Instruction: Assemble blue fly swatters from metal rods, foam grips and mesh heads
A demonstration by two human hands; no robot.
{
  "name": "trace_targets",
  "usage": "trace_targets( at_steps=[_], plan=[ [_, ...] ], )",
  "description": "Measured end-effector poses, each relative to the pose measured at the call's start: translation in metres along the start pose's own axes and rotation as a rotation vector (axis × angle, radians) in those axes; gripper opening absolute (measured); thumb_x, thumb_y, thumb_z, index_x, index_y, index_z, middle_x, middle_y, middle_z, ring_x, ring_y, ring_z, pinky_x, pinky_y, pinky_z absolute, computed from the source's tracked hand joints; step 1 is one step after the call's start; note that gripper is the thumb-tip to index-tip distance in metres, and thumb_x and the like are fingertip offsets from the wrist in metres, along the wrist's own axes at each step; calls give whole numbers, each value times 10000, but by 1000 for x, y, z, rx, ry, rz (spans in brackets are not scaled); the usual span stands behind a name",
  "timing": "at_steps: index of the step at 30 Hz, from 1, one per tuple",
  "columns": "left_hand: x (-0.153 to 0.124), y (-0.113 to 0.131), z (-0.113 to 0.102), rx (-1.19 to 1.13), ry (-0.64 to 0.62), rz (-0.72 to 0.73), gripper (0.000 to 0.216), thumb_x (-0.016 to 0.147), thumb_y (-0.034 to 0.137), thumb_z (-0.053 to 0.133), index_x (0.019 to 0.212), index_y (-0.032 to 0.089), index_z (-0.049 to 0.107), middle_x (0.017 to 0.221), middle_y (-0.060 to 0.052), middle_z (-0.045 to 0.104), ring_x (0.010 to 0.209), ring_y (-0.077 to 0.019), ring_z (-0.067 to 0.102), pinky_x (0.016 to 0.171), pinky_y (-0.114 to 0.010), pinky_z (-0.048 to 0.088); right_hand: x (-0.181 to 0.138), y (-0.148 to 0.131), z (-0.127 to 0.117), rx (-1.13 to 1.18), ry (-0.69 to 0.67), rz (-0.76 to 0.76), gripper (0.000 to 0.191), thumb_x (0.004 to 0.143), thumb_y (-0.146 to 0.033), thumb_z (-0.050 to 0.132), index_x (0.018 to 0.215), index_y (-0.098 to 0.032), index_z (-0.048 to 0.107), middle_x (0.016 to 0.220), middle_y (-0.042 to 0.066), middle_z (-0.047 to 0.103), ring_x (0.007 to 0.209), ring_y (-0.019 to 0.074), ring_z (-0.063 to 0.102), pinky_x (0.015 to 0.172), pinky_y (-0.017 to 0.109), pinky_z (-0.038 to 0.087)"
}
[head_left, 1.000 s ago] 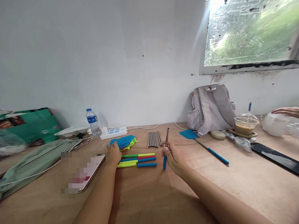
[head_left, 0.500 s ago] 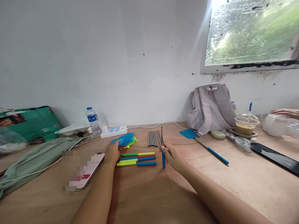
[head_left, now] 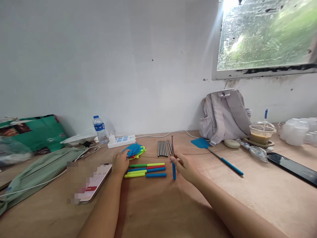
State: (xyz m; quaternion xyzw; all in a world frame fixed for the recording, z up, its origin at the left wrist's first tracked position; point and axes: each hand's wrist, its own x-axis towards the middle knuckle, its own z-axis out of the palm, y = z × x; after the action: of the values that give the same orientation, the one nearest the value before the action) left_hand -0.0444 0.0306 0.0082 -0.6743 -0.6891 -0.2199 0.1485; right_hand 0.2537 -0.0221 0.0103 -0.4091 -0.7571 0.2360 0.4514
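- Head view: right hand (head_left: 184, 167) pinches a blue-handled metal rod (head_left: 173, 158) upright, blue end on the table (head_left: 247, 198)
- left hand (head_left: 120, 162) curled, fingertips touching stacked swatter heads (head_left: 133, 150); gripping unclear
- rod just right of the coloured handles (head_left: 146, 169)

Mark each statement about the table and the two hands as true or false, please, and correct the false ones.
1. The right hand holds a rod with a blue handle upright. True.
2. The left hand lifts the water bottle. False: the bottle stands far back by the wall; the left hand reaches to the stack of coloured heads.
3. The bare metal rods lie side by side behind the coloured handles. True.
4. The blue spatula stands inside the backpack. False: it lies flat on the table, in front of the backpack.
5. The phone lies right of the right hand. False: it lies left of the left hand.
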Motion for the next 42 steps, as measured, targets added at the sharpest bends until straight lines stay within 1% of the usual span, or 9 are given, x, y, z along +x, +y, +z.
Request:
trace_targets(
  at_steps=[6, 9, 11, 14, 17, 21, 26, 37, 42],
  plan=[
    [-2, 9, -13, -132, 387, 56, 214, 766, 176, 456, 918, 191, 606, 821, -87, 654, 850, -262, 564, 806, -404, 354, 3, 8, 4, 177, -66, 47, 303, 861, -474, 338, 817, -202, 466, 740, 15, 612, 433, 92, 513, 396, 205, 411],
    [-2, 32, -17, -576, 607, -105, 125, 733, 252, 549, 839, 191, 573, 795, -52, 626, 749, -196, 572, 761, -355, 403, 1, 7, 6, 103, -93, -16, 264, 888, -412, 310, 920, -208, 473, 748, 6, 603, 487, 94, 531, 455, 203, 407],
    [-3, 52, -16, -1034, 669, -313, 236, 663, 268, 633, 859, 192, 526, 790, -16, 593, 658, -137, 563, 658, -287, 442, -2, 4, 6, 0, -111, -94, 227, 899, -350, 305, 971, -210, 469, 749, 4, 604, 578, 109, 555, 531, 210, 400],
    [-5, 77, -10, -1615, 485, -546, 291, 631, 202, 661, 873, 196, 500, 786, 10, 576, 637, -96, 572, 597, -233, 456, -5, -2, 4, -180, -128, -157, 212, 896, -311, 323, 985, -203, 482, 718, 5, 602, 621, 124, 552, 559, 215, 352],
    [-8, 87, 0, -1863, 293, -703, 258, 686, 131, 615, 901, 219, 503, 761, 22, 588, 613, -76, 582, 614, -226, 476, -7, -7, 0, -368, -151, -151, 216, 876, -336, 369, 915, -200, 533, 659, -1, 592, 565, 123, 524, 516, 218, 282],
    [-6, 84, 10, -1914, 254, -837, 182, 753, 93, 545, 850, 230, 475, 762, 24, 618, 677, -83, 616, 728, -264, 487, -7, -7, -2, -474, -204, -130, 197, 838, -332, 429, 807, -205, 576, 652, -1, 603, 565, 122, 513, 499, 223, 236],
    [-4, 83, 13, -1937, 243, -893, 220, 721, 1, 523, 744, 203, 440, 705, 17, 624, 728, -115, 635, 777, -307, 495, -7, -6, 3, -471, -283, -128, 182, 806, -323, 465, 876, -230, 604, 719, 2, 640, 615, 137, 539, 509, 224, 237],
    [-12, 98, -2, -2032, 154, -837, 210, 677, -34, 542, 680, 167, 482, 638, 12, 636, 627, -134, 645, 716, -326, 543, -6, -3, 12, -472, -161, -47, 166, 784, -302, 481, 846, -231, 618, 653, -12, 619, 572, 121, 522, 489, 222, 213],
    [-15, 97, 1, -2046, 125, -784, 202, 688, -23, 552, 676, 167, 485, 704, 13, 654, 647, -122, 646, 724, -323, 536, -5, 2, 9, -430, -160, -48, 186, 784, -300, 488, 881, -235, 632, 687, -5, 626, 608, 121, 539, 526, 208, 272]
  ],
)
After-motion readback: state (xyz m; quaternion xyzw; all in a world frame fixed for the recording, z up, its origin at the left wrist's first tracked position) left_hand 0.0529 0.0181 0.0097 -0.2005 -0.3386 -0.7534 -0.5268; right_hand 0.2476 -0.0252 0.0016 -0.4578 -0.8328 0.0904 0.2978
